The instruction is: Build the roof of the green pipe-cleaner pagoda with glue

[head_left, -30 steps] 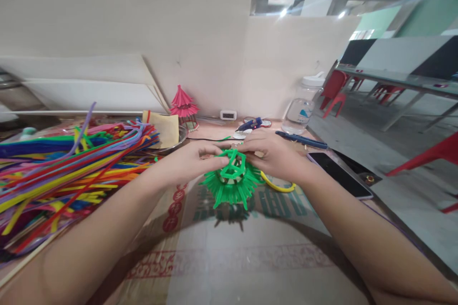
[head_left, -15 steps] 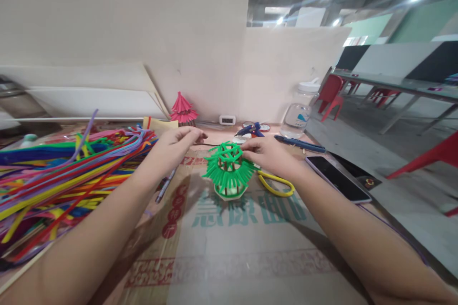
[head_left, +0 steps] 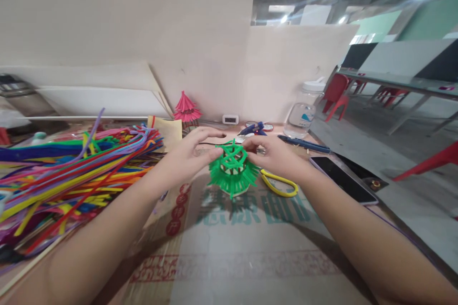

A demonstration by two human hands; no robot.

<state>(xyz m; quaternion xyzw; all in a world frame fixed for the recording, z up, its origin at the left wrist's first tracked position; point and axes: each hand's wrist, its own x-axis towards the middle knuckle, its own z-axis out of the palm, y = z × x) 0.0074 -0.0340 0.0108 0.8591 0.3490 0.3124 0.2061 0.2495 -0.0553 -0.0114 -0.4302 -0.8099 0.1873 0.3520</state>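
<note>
A small green pipe-cleaner pavilion (head_left: 233, 171) with a fringed roof stands on a sheet of printed cardboard (head_left: 246, 248) in the middle. My left hand (head_left: 188, 152) pinches the left edge of its roof top, fingers curled. My right hand (head_left: 274, 155) grips the right edge of the same roof. Both forearms reach in from the bottom corners.
A big heap of coloured pipe cleaners (head_left: 71, 171) lies at the left. Yellow-handled scissors (head_left: 279, 183) sit just right of the pavilion, a phone (head_left: 341, 180) further right. Behind are a pink pavilion (head_left: 186, 109), a blue glue gun (head_left: 252, 128), a plastic jar (head_left: 303, 113) and a wall.
My left hand, which had lifted away toward the back left, has come back onto the roof's left edge. The pavilion stands on the cardboard, held from both sides again.
</note>
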